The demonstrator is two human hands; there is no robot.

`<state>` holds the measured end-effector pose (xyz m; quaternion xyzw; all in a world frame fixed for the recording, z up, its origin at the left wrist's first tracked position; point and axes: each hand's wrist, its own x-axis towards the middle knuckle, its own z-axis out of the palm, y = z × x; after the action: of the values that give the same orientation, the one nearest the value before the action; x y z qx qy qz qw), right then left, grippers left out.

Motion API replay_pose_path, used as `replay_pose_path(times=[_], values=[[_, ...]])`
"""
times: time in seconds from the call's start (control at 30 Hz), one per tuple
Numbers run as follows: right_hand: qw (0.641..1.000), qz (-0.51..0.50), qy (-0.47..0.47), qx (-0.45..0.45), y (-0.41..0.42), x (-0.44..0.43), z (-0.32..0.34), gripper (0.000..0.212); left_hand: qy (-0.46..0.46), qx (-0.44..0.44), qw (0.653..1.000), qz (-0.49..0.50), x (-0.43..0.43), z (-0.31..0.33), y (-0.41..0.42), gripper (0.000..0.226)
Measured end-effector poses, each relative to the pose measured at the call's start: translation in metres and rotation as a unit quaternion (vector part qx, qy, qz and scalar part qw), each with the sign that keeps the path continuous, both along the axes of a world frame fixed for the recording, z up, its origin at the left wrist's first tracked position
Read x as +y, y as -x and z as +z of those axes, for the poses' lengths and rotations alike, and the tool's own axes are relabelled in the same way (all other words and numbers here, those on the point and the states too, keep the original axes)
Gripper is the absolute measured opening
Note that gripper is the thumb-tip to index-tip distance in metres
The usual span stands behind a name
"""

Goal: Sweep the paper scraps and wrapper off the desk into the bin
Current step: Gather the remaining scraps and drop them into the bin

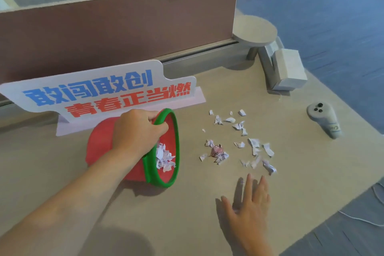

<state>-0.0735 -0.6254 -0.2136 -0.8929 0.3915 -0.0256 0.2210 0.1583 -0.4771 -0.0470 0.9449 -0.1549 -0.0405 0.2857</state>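
Observation:
A red bin [99,147] with a green rim lies tipped on its side on the desk, mouth facing right. White paper scraps [165,157] lie inside it. My left hand [137,131] grips the top of the green rim. Several torn white paper scraps [254,145] are scattered on the desk to the right of the bin. Among them sits a crumpled pink wrapper [217,149]. My right hand [249,203] is flat and open, fingers spread, just in front of the scraps and holding nothing.
A white sign [97,93] with blue and red characters stands behind the bin. A brown partition [116,27] runs along the back. A grey controller [325,119] lies at the right. A small round stand [254,31] and boxes [288,70] sit at the back right. The desk edge runs diagonally at the right.

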Motion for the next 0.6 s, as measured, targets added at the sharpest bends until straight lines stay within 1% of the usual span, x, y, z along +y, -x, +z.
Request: replay_pose_path(times=[0.07, 0.13, 0.27, 0.33, 0.4, 0.43, 0.5, 0.57, 0.6], values=[[0.999, 0.005, 0.011, 0.036, 0.0, 0.012, -0.014, 0.093, -0.008, -0.007, 1.0, -0.008, -0.002, -0.003, 0.005, 0.012], [0.999, 0.001, 0.036, 0.04, -0.021, 0.002, -0.021, 0.092, -0.009, -0.024, 1.0, -0.016, -0.005, -0.007, 0.009, 0.014], [0.998, -0.004, 0.065, 0.015, -0.085, -0.037, -0.016, 0.084, -0.021, -0.036, 0.999, -0.017, -0.011, -0.01, 0.009, 0.019], [0.998, 0.035, 0.057, 0.002, -0.1, -0.051, -0.012, 0.083, -0.028, -0.036, 0.999, -0.006, -0.017, -0.011, 0.006, 0.014], [0.995, 0.071, 0.059, -0.031, -0.096, -0.064, -0.008, 0.081, -0.035, -0.036, 0.999, 0.01, -0.021, -0.011, 0.002, 0.012], [0.995, 0.061, 0.06, -0.057, -0.087, -0.071, -0.005, 0.078, -0.035, -0.035, 0.999, 0.015, -0.022, -0.011, 0.0, 0.014], [0.992, -0.009, 0.045, -0.116, -0.058, -0.089, -0.002, 0.073, -0.032, -0.031, 0.999, 0.018, -0.024, -0.01, -0.002, 0.015], [0.988, -0.074, 0.007, -0.134, -0.03, -0.103, -0.004, 0.072, -0.028, -0.028, 0.999, 0.02, -0.025, -0.009, -0.003, 0.016], [0.987, -0.082, -0.019, -0.136, -0.023, -0.109, -0.005, 0.072, -0.026, -0.027, 0.999, 0.023, -0.025, -0.008, -0.004, 0.016]])
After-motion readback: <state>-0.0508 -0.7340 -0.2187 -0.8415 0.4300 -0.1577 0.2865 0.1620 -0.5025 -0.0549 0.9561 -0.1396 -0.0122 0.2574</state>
